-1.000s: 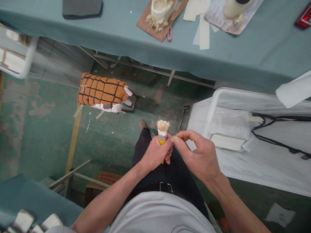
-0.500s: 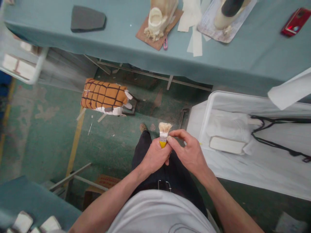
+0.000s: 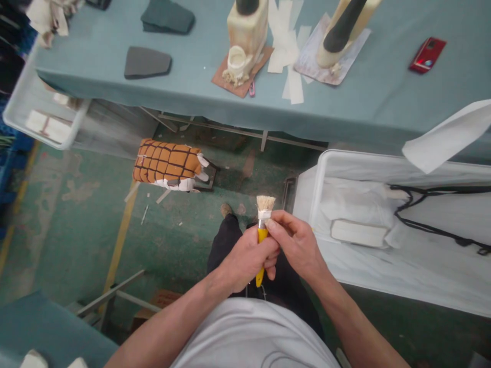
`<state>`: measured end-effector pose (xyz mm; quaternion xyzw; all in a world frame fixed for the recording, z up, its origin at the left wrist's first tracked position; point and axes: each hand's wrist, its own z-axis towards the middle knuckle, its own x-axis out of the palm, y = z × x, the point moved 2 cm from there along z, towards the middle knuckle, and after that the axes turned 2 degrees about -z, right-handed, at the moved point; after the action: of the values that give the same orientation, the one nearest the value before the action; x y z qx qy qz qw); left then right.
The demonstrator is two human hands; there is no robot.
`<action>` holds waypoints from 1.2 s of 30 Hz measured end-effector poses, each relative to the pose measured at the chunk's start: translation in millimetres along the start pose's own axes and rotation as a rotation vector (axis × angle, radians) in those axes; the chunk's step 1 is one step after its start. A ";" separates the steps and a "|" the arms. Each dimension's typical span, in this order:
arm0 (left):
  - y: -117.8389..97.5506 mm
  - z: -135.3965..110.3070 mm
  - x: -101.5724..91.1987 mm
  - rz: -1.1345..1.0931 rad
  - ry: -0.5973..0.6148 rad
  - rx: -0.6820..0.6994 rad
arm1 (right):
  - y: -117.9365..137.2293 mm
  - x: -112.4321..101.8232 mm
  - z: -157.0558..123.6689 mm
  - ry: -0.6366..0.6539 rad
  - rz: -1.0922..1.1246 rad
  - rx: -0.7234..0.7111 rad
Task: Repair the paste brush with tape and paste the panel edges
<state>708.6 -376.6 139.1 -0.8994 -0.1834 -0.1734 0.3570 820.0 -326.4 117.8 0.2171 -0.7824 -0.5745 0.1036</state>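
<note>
My left hand (image 3: 245, 258) is wrapped round the yellow handle of a small paintbrush (image 3: 264, 217), held upright over my lap with its pale bristles pointing away from me. My right hand (image 3: 297, 243) meets it from the right, thumb and fingers pinched on the metal ferrule just below the bristles. Both hands are close to my body, above my dark trousers.
A teal-covered table (image 3: 184, 87) runs across the top with grey felt pieces (image 3: 148, 62), two cream moulded forms (image 3: 245, 30) on boards, paper strips and a red phone (image 3: 427, 53). A white tray (image 3: 326, 168) with cloth and a black cord stands at right. An orange checked stool (image 3: 166, 162) is on the green floor.
The view has tilted up, showing more of the table. My right fingers have closed onto the brush's ferrule, and more of the yellow handle now shows below my left hand.
</note>
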 end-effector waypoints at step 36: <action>7.2 -30.0 5.1 0.265 -0.024 0.170 | 35.9 -4.8 -32.5 -0.304 -0.573 -0.491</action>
<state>710.9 -401.7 157.7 -0.8842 -0.0812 -0.0978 0.4495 829.7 -343.1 162.5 0.3077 -0.5363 -0.7753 -0.1288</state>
